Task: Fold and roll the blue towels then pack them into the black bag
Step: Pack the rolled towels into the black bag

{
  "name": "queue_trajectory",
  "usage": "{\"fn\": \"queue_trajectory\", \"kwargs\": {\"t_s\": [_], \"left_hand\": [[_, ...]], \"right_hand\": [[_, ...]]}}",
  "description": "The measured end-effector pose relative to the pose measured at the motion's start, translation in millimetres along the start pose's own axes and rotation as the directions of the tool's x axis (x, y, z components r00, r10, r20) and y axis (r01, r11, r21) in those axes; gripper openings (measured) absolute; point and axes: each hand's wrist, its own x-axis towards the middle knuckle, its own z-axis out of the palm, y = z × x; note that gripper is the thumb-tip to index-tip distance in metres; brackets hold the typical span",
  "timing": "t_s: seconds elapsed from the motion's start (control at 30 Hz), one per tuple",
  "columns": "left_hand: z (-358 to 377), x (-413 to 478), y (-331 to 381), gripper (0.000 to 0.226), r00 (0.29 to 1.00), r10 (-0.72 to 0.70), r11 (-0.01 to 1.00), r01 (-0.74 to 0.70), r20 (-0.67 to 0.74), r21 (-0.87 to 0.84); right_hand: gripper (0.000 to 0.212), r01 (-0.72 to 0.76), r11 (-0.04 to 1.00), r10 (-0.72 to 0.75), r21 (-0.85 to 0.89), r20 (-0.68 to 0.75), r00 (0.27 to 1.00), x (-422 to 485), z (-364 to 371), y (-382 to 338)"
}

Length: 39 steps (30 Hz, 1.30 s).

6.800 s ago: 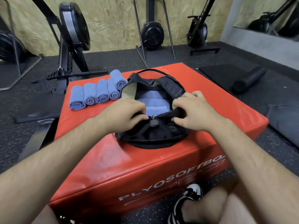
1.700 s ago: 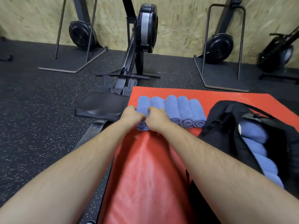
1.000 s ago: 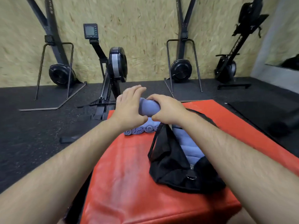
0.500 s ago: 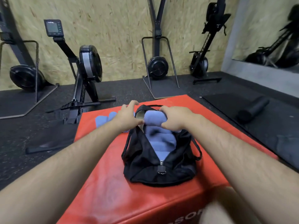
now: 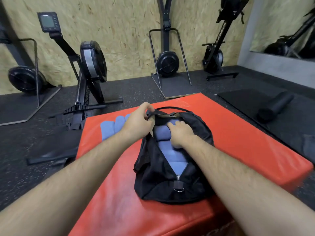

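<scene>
1. A rolled towel [image 5: 162,136] is clasped by the right hand [image 5: 180,133], grip curled over it at the far end of the black bag [image 5: 170,183]. If forced, the roll could be loosened or wedged crooked.
2. The bag's rim is pinched open by the left hand [image 5: 139,122]. If let go, the mouth may sag shut.
3. Packed rolls [image 5: 172,155] are seen inside, and spare rolls [image 5: 109,130] lie beside the bag on the red box [image 5: 105,193].

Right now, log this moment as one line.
left hand: holds rim of black bag open | right hand: fingers curled over rolled towel inside bag | other rolled towels: on red box
</scene>
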Motion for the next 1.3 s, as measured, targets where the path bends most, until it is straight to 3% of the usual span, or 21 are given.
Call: {"fn": "queue_trajectory", "kwargs": {"t_s": [0.1,0.27,0.37,0.5,0.63,0.73,0.9,1.1,1.3], "left_hand": [[4.7,-1.3,-6.0,0.014,1.0,0.018,0.999,-0.018,-0.022,0.027],[10.2,-9.7,-17.7,0.022,1.0,0.007,1.0,-0.008,0.017,0.029],[12.1,-12.8,-19.7,0.022,1.0,0.008,1.0,-0.008,-0.002,0.023],[10.2,-19.8,-15.5,0.014,0.999,0.015,1.0,-0.015,-0.05,0.0],[0.3,-19.2,-21.9,0.015,0.996,0.038,0.998,-0.034,-0.085,0.048],[-15.4,-16.5,-34.2,0.021,0.994,0.02,0.997,-0.012,-0.109,0.072],[-47.2,-12.5,-76.9,0.025,0.991,-0.009,0.987,0.031,-0.136,0.157],[-63.1,-5.5,-163.0,0.037,0.971,-0.213,0.94,0.233,-0.104,0.25],[-51.8,18.5,-237.2,0.048,0.904,-0.425,0.864,0.417,-0.035,0.283]], "right_hand": [[0.05,-0.043,0.999,0.043,0.004,-0.085,0.995,6.5,13.3,-0.7],[0.054,-0.04,0.999,0.041,0.032,-0.045,0.998,1.7,2.6,-5.4],[0.042,-0.007,0.991,0.015,0.133,-0.066,0.998,-11.0,-14.3,-5.4],[0.034,0.101,0.975,-0.04,0.198,-0.29,0.956,-31.9,-43.5,-13.1],[0.031,0.209,0.975,-0.153,0.077,-0.454,0.878,-40.7,-68.1,-36.6],[0.029,0.264,0.965,-0.233,-0.008,-0.496,0.837,-36.4,-78.2,-65.1],[0.027,0.323,0.939,-0.343,-0.119,-0.425,0.838,-10.3,-78.1,-125.4],[0.032,0.356,0.932,-0.362,-0.07,-0.214,0.907,42.2,-47.5,-196.7],[0.036,0.351,0.936,-0.35,0.026,-0.034,0.936,95.4,1.8,-234.3]]}}
